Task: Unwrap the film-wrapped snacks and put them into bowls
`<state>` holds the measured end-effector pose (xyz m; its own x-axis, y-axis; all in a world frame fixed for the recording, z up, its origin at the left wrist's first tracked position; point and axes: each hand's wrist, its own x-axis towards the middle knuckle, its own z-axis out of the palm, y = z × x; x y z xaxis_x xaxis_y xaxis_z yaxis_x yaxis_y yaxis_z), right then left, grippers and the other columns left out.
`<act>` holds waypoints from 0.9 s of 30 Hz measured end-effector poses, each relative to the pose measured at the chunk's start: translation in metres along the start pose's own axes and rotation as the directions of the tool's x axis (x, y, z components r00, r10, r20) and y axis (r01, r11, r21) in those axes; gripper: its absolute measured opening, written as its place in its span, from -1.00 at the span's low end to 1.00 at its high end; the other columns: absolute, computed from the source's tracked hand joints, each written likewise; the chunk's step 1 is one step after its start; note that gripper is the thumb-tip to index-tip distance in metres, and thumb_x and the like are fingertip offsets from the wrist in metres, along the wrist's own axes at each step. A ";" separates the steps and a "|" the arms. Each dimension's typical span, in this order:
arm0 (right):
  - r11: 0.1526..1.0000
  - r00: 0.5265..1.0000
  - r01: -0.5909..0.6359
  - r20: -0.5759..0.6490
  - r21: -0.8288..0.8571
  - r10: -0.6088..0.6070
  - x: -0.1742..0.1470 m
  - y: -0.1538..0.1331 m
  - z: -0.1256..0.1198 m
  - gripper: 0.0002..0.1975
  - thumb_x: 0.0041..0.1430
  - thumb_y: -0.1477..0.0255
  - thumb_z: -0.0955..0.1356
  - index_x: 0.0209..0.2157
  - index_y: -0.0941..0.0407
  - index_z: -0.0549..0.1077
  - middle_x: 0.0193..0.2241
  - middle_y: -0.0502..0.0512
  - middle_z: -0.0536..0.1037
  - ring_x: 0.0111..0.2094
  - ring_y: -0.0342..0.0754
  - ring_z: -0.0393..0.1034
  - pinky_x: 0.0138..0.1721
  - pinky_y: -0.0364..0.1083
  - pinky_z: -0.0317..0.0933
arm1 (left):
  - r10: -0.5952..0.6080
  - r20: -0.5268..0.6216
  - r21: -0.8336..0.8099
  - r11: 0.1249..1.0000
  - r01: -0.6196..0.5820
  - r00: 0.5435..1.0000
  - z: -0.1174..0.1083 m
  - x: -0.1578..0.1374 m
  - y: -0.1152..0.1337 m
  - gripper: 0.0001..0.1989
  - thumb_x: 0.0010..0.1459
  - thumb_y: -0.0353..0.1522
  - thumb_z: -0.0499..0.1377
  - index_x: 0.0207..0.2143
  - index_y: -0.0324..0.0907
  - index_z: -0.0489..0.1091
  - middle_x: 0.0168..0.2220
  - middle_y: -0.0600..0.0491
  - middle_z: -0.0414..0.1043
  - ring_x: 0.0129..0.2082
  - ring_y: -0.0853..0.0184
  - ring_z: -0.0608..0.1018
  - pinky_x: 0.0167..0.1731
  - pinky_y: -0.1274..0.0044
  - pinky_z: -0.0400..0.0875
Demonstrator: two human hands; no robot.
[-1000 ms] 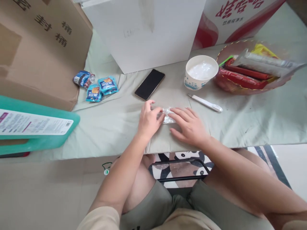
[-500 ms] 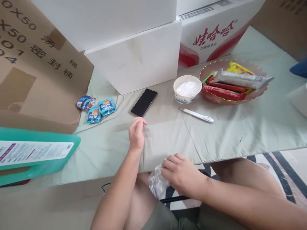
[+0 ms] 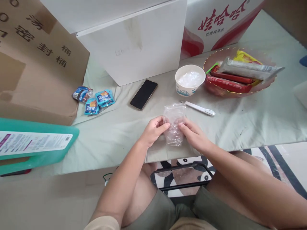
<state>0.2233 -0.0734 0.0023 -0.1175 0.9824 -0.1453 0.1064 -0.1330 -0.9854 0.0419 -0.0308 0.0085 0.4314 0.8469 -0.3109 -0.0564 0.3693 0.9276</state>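
A crinkled clear plastic bag (image 3: 174,132) is held up over the front of the cloth-covered table. My left hand (image 3: 154,129) pinches its left side between thumb and fingers. On its right side, my right hand (image 3: 192,132) grips it the same way, thumb on top. Just beyond the bag lies a white utility knife (image 3: 200,108), slanting to the right. Behind that stands a paper bowl (image 3: 190,81) with crumpled clear plastic inside. A black phone (image 3: 144,94) rests on the cloth to the left of the bowl.
A pink scalloped bowl (image 3: 223,92) of packaged snacks stands at the right. Several small blue snack packets (image 3: 105,98) lie at the left, beside a cardboard box (image 3: 59,95). A green jug (image 3: 69,134) lies at the left edge. White boxes (image 3: 144,48) line the back.
My right hand has raised the plastic bag from near my lap to above the table. My left hand has come across to take its left side. The view has shifted slightly.
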 end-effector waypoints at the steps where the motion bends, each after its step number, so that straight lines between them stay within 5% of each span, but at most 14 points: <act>1: 1.000 1.000 -0.001 0.000 -0.006 0.001 0.000 0.000 -0.001 -0.68 0.29 0.16 0.27 -0.21 0.10 0.47 -0.32 0.09 0.57 -0.30 -0.01 0.44 -0.24 -0.02 0.35 | -0.006 0.004 -0.001 1.000 0.006 1.000 -0.001 0.000 0.000 -0.71 0.02 -0.19 0.38 -0.34 -0.18 0.42 -0.40 0.11 0.51 -0.40 0.42 0.53 -0.36 0.57 0.43; 5: 1.000 0.999 -0.012 0.053 0.020 0.011 0.004 0.000 0.002 -0.69 0.28 0.18 0.26 -0.13 0.09 0.46 -0.47 -0.02 0.47 -0.49 -0.11 0.33 -0.46 -0.11 0.25 | -0.058 0.013 -0.015 0.998 0.058 0.998 -0.003 -0.003 -0.001 -0.62 0.01 -0.13 0.35 -0.23 -0.13 0.35 -0.58 0.22 0.38 -0.64 0.46 0.42 -0.60 0.60 0.33; 8: 0.996 0.999 0.019 0.037 0.088 -0.022 0.007 0.002 0.005 -0.71 0.27 0.21 0.25 -0.10 0.06 0.44 -0.47 -0.04 0.44 -0.47 -0.11 0.33 -0.42 -0.11 0.27 | -0.056 -0.040 -0.009 0.998 0.055 0.998 -0.004 -0.003 0.000 -0.64 0.02 -0.14 0.31 -0.25 -0.09 0.27 -0.67 0.28 0.29 -0.75 0.47 0.33 -0.69 0.61 0.22; 14: 0.995 0.998 0.061 0.011 0.079 -0.063 0.009 0.005 -0.003 -0.79 0.15 0.41 0.20 -0.35 0.07 0.47 -0.44 0.02 0.49 -0.44 -0.07 0.35 -0.40 -0.08 0.25 | -0.124 0.052 -0.176 0.976 0.131 0.991 -0.011 0.000 0.005 -0.57 0.01 -0.19 0.26 -0.05 -0.04 0.29 -0.64 0.27 0.36 -0.69 0.43 0.39 -0.64 0.59 0.30; 18: 0.977 0.982 0.183 0.075 -0.112 -0.175 0.009 -0.001 -0.007 -0.75 0.22 0.32 0.21 -0.39 0.09 0.47 -0.45 0.06 0.52 -0.43 -0.04 0.37 -0.37 -0.05 0.24 | -0.132 0.079 -0.127 0.982 0.141 0.988 -0.010 0.000 0.005 -0.58 0.00 -0.04 0.27 -0.25 -0.16 0.35 -0.53 0.15 0.43 -0.59 0.46 0.44 -0.52 0.59 0.35; 20: 0.937 0.976 0.215 0.044 -0.275 -0.211 0.009 -0.004 -0.004 -0.82 0.18 0.31 0.30 -0.28 0.09 0.47 -0.40 0.07 0.55 -0.43 -0.05 0.38 -0.35 -0.04 0.26 | -0.090 0.012 -0.052 0.995 0.090 0.996 -0.007 0.000 0.003 -0.53 -0.09 -0.15 0.39 -0.21 -0.14 0.30 -0.47 0.17 0.45 -0.54 0.48 0.45 -0.47 0.61 0.36; 23: 0.919 0.968 0.222 -0.043 -0.325 -0.249 0.012 -0.006 -0.001 -0.62 0.13 0.38 0.33 0.01 0.10 0.36 -0.18 0.17 0.57 -0.29 -0.01 0.47 -0.27 -0.02 0.34 | 0.011 -0.173 0.039 0.999 -0.005 0.985 -0.008 0.000 -0.002 -0.44 -0.17 -0.27 0.42 -0.14 -0.09 0.23 -0.42 0.19 0.47 -0.50 0.46 0.47 -0.42 0.58 0.41; 27: 0.943 0.974 0.199 -0.051 -0.267 -0.220 0.016 -0.004 -0.001 -0.66 0.19 0.41 0.27 0.02 0.09 0.30 -0.11 0.22 0.55 -0.18 0.01 0.51 -0.21 0.00 0.38 | 0.319 -0.457 0.323 0.929 -0.180 0.830 -0.015 0.011 0.009 -0.70 -0.05 -0.25 0.33 -0.37 -0.12 0.26 -0.51 0.18 0.32 -0.54 0.46 0.36 -0.47 0.55 0.33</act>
<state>0.2222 -0.0570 0.0039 -0.0879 0.9929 0.0800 0.3401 0.1054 -0.9345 0.0324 -0.0122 0.0107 -0.0709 0.9959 -0.0567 0.1608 0.0675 0.9847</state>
